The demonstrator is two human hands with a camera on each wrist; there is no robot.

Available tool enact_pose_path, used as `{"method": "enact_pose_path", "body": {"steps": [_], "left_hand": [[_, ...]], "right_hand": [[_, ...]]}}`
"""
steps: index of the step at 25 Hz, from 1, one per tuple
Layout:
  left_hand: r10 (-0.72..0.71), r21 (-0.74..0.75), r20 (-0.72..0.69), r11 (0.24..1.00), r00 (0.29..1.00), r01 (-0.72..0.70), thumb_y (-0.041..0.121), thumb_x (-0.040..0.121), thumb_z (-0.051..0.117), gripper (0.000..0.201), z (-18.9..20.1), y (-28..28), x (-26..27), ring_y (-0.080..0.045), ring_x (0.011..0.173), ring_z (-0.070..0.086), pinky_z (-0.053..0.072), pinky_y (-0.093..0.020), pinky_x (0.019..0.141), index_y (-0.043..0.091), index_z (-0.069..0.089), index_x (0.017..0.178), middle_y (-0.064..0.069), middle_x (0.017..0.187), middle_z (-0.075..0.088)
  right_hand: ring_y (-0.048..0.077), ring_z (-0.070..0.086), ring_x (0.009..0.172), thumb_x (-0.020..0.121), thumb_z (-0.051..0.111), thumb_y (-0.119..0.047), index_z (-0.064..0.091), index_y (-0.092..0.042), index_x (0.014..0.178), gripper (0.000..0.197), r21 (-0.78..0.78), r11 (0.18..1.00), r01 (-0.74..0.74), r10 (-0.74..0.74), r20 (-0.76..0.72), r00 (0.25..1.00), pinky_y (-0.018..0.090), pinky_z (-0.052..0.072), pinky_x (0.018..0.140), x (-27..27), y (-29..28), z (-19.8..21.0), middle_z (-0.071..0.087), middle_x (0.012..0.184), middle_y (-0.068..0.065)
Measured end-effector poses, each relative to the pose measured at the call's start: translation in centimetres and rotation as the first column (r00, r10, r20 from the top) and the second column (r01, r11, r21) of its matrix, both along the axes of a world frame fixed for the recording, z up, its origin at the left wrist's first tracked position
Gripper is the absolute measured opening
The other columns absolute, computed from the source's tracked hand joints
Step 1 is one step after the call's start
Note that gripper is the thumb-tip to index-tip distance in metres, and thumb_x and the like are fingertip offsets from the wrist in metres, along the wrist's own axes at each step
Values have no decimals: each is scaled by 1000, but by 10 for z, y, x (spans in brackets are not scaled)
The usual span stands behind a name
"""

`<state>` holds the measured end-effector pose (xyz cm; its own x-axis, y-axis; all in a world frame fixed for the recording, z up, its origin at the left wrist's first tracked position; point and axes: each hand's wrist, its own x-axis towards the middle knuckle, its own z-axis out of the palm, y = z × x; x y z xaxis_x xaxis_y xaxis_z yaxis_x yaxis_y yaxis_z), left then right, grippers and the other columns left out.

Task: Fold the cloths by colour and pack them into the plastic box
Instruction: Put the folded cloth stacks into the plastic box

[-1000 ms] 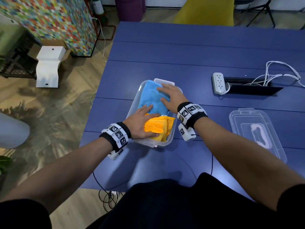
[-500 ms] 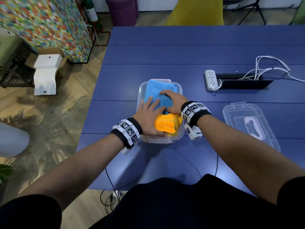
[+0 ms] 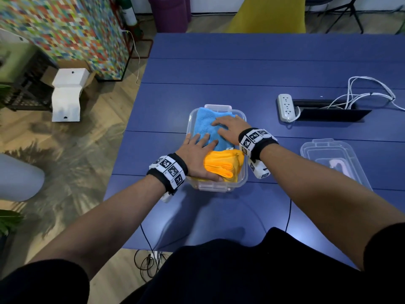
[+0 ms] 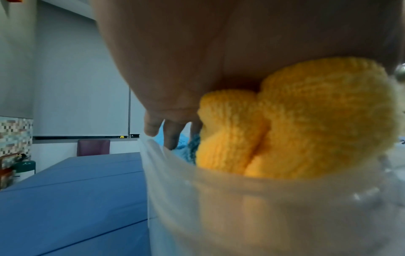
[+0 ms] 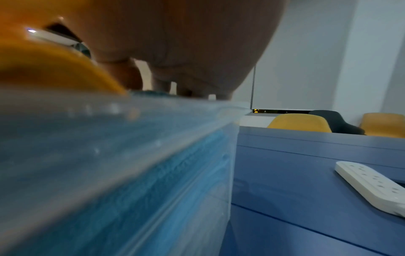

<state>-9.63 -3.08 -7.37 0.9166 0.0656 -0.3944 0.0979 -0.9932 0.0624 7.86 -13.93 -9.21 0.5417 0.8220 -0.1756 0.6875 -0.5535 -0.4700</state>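
Note:
A clear plastic box stands on the blue table and holds a folded blue cloth at the far end and folded yellow cloths at the near end. My left hand lies flat with straight fingers across the yellow cloths and the blue cloth's near edge. My right hand presses flat on the blue cloth. Through the box wall the blue cloth shows in the right wrist view.
The box's clear lid lies on the table to the right. A white power strip with cables and a black cable slot sit further back right. The table's left edge runs close to the box.
The box has turned from slanted to square with the table. My left hand slid forward onto the blue cloth; my right hand stays pressed on it.

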Motion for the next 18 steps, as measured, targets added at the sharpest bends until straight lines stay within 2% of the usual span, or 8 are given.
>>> {"method": "enact_pose_path", "body": {"steps": [3,5,7,9,10,12,15,18], "left_hand": [[-58,-15,98,998,994,59,101,50,40,131,5,2,-1,-28,151,-2,-3,-53,120,29,9,155,-4,164,6],[-34,-106,146,993,989,50,99,53,36,125,13,0,2,-23,151,-2,-1,-50,121,30,13,155,-1,164,7],[69,-249,228,968,971,-10,91,65,32,109,18,2,17,-21,151,2,2,-45,121,29,20,154,-1,163,10],[178,-285,299,954,938,-90,77,80,31,90,17,13,39,-23,151,7,6,-41,121,25,25,154,-5,163,14],[192,-255,277,959,941,-121,70,88,34,81,16,21,50,-24,150,9,8,-40,120,24,24,154,-6,163,13],[155,-122,125,983,980,-140,64,95,36,76,10,32,65,-24,150,14,13,-41,119,23,17,156,-4,163,11],[109,62,25,992,994,-110,77,87,31,89,5,37,74,-23,148,21,18,-46,116,23,14,156,0,162,16],[99,40,44,994,994,-101,84,81,26,94,7,40,81,-24,146,24,18,-48,115,24,24,153,0,160,26]], "right_hand": [[20,46,128,93,55,-35,56,-32,130,38,150,981,126,-122,-34,992,33,37,108,3,-19,2,56,136,-3],[18,47,131,92,59,-25,59,-25,129,37,293,949,113,-117,-4,993,35,36,110,-4,-34,-1,55,138,-2],[19,45,134,92,59,-18,60,-20,129,37,385,917,104,-128,37,991,35,32,114,-9,-44,-7,53,141,3],[21,37,140,95,53,-18,52,-17,137,42,293,951,100,-125,68,990,34,24,117,-14,-47,-10,44,148,7],[21,29,144,98,48,-20,45,-17,142,45,184,979,88,-107,93,990,36,17,119,-18,-47,-11,37,152,7],[19,15,148,102,37,-25,30,-20,149,48,-13,998,67,-64,161,985,40,4,121,-24,-49,-13,24,158,2],[17,7,149,103,30,-27,24,-22,152,49,-120,991,55,-28,213,977,47,-3,120,-29,-47,-11,19,160,-3],[17,9,149,102,33,-26,29,-23,150,48,-133,987,89,-64,185,981,48,-5,120,-31,-46,-5,25,158,-1]]}}
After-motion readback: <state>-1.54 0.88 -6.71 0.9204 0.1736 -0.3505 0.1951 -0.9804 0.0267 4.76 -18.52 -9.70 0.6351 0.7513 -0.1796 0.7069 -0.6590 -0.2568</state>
